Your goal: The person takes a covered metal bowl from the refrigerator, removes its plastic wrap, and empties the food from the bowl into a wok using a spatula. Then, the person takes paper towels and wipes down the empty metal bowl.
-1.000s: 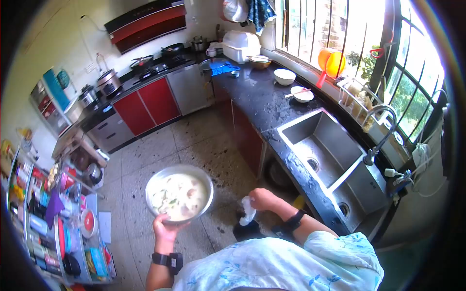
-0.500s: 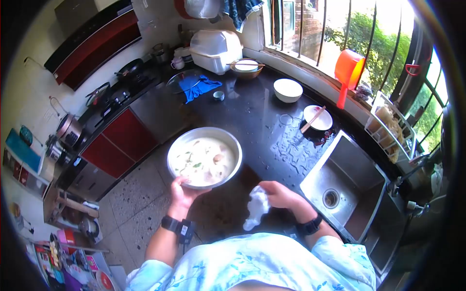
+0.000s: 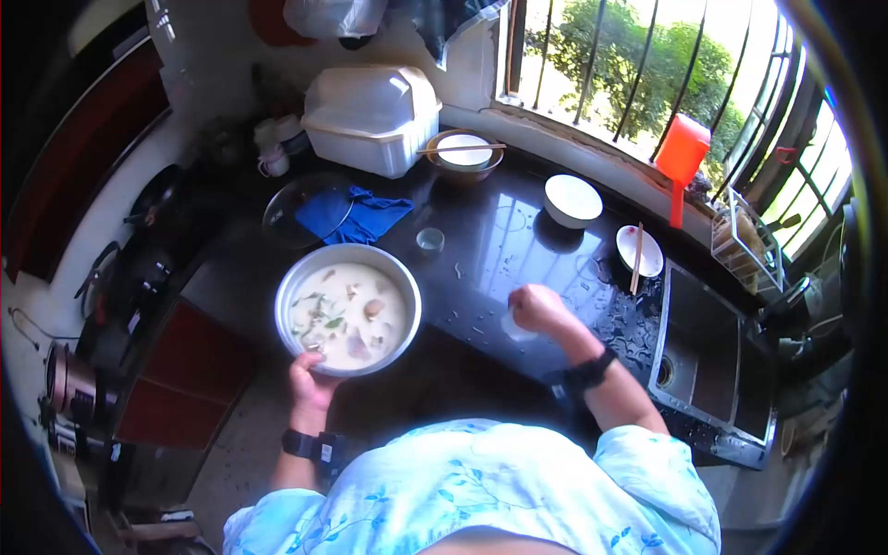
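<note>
My left hand (image 3: 314, 379) grips the near rim of a round metal basin (image 3: 414, 305), thumb over the edge and fingers beneath. The basin holds a milky white liquid (image 3: 347, 314) with green leaves and pale and brownish pieces in it. Over the counter, my right hand (image 3: 544, 310) is closed in a fist around a crumpled whitish wad (image 3: 516, 326), thin cloth or plastic; I cannot tell which. Most of the wad is hidden or blurred. Just beyond the basin lie a blue cloth (image 3: 356, 217) on a glass lid (image 3: 287, 208) and a small cup (image 3: 429, 241).
On the dark counter (image 3: 462, 319) stand a white lidded box (image 3: 370, 120), stacked bowls (image 3: 465, 166) with chopsticks across, a white bowl (image 3: 573, 201) and a smaller bowl (image 3: 650, 254) with chopsticks. Right is a steel sink (image 3: 698, 342); an orange ladle (image 3: 683, 157) hangs at the barred window.
My left hand has carried the basin leftward, nearer the blue cloth. My right hand has moved up and out over the counter with the wad. The view has turned.
</note>
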`<action>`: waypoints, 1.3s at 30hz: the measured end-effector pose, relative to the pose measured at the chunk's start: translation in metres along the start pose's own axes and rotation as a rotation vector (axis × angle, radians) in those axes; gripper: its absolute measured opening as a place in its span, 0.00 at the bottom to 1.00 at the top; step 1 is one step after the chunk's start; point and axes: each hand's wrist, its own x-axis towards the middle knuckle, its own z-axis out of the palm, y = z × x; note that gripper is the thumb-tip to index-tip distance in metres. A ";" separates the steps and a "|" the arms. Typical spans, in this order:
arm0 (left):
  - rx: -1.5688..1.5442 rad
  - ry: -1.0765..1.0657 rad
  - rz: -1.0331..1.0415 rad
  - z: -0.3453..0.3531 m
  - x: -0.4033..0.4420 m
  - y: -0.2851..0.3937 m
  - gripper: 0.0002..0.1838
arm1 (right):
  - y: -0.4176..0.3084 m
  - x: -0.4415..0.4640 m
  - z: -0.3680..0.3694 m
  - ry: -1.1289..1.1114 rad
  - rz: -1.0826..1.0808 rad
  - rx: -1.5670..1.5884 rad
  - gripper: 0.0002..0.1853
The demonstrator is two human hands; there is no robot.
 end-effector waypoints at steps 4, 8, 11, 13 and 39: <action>0.013 0.064 -0.007 -0.039 0.034 0.027 0.34 | -0.032 0.071 -0.014 -0.045 -0.027 -0.101 0.23; -0.080 0.082 -0.012 -0.069 0.056 0.033 0.35 | -0.050 0.146 0.017 -0.026 -0.091 -0.221 0.35; -0.088 0.115 -0.016 -0.084 0.068 0.033 0.35 | -0.074 0.178 0.030 -0.068 -0.033 -0.277 0.43; -0.079 0.123 -0.017 -0.089 0.077 0.033 0.36 | -0.078 0.200 0.044 -0.076 -0.040 -0.310 0.47; -0.024 -0.169 -0.554 0.041 0.306 -0.118 0.34 | 0.122 0.149 0.036 -0.054 0.638 -0.104 0.33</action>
